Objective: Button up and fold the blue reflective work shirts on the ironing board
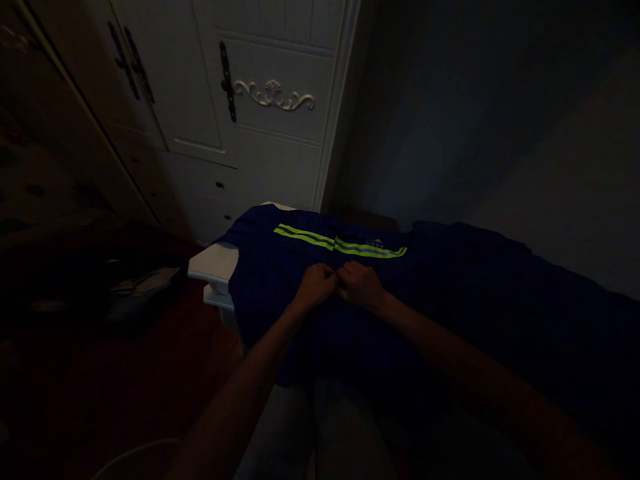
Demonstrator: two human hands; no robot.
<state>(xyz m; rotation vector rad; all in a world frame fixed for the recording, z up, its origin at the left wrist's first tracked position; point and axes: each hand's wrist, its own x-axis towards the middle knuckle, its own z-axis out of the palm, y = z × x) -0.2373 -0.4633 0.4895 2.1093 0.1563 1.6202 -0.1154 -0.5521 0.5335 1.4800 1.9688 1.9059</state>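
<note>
A dark blue work jacket [280, 300] with yellow-green and grey reflective strips [370, 250] lies spread over a white piece of furniture [215, 263]. At the jacket's middle, just below the gap between the two strips, my left hand [319, 283] is closed in a pinch on the front edge. My right hand [360, 285] is closed beside it, its fingertips meeting the left ones on the same edge. Whatever small part sits between the fingertips is too dark to make out. A small pale print shows above the right strip.
Behind the jacket stands a white wardrobe [280, 157] with dark handles and a carved ornament. A dark wall [475, 133] rises at the right. More dark blue cloth [525, 300] stretches right. Dim items, one pale [145, 283], lie at left by the reddish floor [150, 373].
</note>
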